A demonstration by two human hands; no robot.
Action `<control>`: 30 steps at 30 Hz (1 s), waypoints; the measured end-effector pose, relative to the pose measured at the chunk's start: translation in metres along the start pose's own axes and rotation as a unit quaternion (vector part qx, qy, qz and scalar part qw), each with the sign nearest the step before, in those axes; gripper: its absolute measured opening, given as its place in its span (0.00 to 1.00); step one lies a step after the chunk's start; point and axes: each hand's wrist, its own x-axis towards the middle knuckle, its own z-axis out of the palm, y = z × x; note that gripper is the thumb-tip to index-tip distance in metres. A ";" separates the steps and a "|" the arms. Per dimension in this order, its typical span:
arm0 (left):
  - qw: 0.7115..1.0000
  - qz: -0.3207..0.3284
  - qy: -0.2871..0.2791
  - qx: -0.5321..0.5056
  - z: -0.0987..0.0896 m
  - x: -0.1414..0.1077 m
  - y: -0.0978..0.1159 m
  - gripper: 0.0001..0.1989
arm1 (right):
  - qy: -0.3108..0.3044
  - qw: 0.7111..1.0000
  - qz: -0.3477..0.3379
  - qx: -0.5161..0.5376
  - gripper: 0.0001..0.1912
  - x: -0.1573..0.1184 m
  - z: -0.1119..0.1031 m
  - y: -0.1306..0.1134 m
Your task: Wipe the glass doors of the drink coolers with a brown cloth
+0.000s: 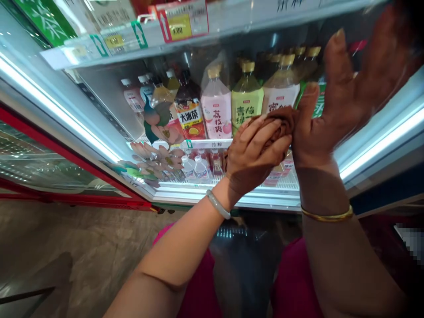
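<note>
My left hand [256, 152], with a pale bangle at the wrist, is wrapped round a bunched brown cloth [283, 117] in front of a lit drinks cabinet. Folds of the cloth stick out past the fingers, beside the heel of my right hand [344, 110]. That hand is raised at the right with its fingers spread, and a gold bangle circles its wrist. Whether it touches the cloth I cannot tell. Behind the hands stand a pink-labelled bottle [216, 108], a green-labelled bottle [247, 99] and a white-labelled bottle [281, 86], partly covered by my left hand.
Above runs a shelf edge with price tags [181, 26]. Smaller bottles [201, 167] stand on the bottom rack. Flower shapes [162, 128] overlap the view at the left, apparently a decal on glass. A red cabinet frame [76, 159] slants along the left, above the brown floor [99, 247].
</note>
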 end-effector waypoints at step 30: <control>0.989 0.013 0.146 -0.010 -0.002 0.032 0.004 0.17 | 0.117 0.992 -0.001 0.055 0.28 -0.007 0.001 0.027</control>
